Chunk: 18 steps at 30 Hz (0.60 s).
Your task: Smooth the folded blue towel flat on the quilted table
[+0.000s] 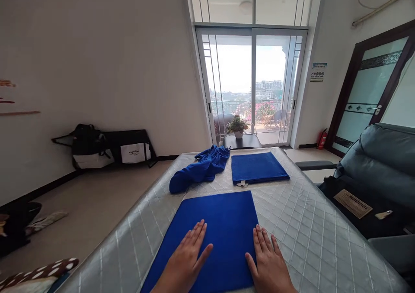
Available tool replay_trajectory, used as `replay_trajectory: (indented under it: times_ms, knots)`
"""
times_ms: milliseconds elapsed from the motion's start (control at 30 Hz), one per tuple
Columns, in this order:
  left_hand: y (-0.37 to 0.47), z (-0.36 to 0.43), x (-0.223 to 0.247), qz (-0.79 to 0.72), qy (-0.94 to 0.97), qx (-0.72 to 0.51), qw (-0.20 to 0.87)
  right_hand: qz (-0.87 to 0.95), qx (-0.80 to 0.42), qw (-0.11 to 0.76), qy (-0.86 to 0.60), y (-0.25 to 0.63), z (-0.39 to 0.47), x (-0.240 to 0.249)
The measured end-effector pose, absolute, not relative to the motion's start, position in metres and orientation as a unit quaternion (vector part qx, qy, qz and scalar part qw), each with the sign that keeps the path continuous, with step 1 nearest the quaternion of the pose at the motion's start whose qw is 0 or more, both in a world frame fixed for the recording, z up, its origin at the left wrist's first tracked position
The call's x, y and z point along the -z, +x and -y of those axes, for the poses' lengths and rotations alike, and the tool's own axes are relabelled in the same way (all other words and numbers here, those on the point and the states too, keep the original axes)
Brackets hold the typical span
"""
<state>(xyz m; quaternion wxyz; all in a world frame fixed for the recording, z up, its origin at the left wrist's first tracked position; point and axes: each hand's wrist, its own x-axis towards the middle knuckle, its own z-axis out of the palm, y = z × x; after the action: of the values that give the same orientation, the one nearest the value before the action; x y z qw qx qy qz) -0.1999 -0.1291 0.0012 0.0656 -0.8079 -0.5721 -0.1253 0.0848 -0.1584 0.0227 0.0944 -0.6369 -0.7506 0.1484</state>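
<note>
Both hands lie flat with palms down, fingers straight out and thumbs held apart from them; neither pinches anything. Under them is a smooth blue cloth (223,241), spread as a flat panel on a quilted silver-grey mattress (311,210). Left hand (186,258) rests wholly on the cloth, in its left half, its 4 fingers close together and pointing toward the cloth's far edge. Right hand (267,260) sits across the cloth's right edge: the thumb is over the blue fabric, while most of the fingers reach past it over the mattress, with slight gaps between them. A strip of bare blue runs between the 2 hands, and more of the cloth extends beyond the fingertips. How firmly they press, I cannot tell.

Toward the mattress's far edge are 2 more blue pieces. On the right, near the far right corner, a folded blue cloth (259,166) lies flat with a white label (242,183) at its near edge. To its left, a crumpled blue cloth (207,165) lies heaped, its smoother end stretching toward the mattress's left edge. Both are well apart from the hands.
</note>
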Motion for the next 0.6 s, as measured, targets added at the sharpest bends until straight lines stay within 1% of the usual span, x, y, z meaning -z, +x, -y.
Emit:
replay_trajectory:
  times_ms: [133,267,400,600]
  knots:
    - [-0.114,0.135,-0.007,0.435,-0.886,0.140,0.081,0.757,-0.142,0.087,-0.632,0.088,0.157,-0.019]
    - [-0.083,0.129,-0.001,0.395,-0.900,0.155,0.103,0.774,-0.150,0.089,-0.609,0.094,0.154,-0.011]
    - [-0.109,0.123,0.006,0.443,-0.881,0.140,0.089,0.766,-0.155,0.102,-0.616,0.094,0.154,-0.012]
    - [-0.197,0.133,0.014,0.562,-0.821,0.093,0.042,0.758,-0.157,0.098,-0.625,0.090,0.156,-0.020]
